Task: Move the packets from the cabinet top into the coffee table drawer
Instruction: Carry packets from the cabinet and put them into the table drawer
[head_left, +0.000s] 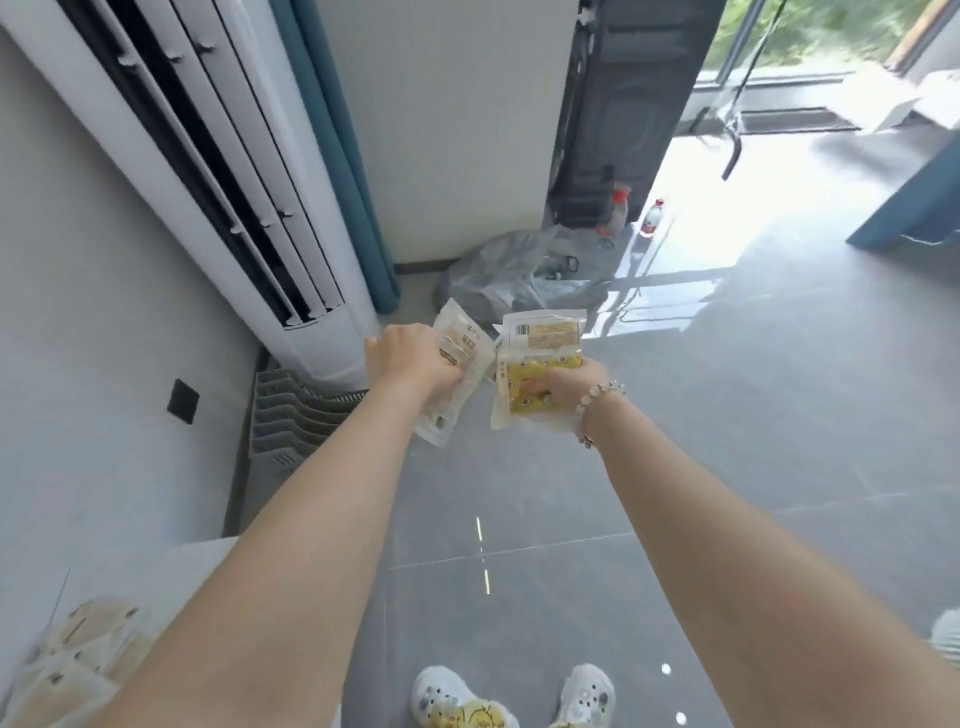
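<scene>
Packets: left hand (410, 358) grips white packet (460, 364); right hand (566, 387) grips yellow packet (537, 364).

The person is wearing a pale beaded bracelet (597, 402) on the right wrist, both forearms bare with no sleeves showing, and white perforated clog shoes (447, 696) bearing yellow charm decorations.

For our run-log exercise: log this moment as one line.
left hand: holds white packet | right hand: holds yellow packet | more packets on cabinet
</scene>
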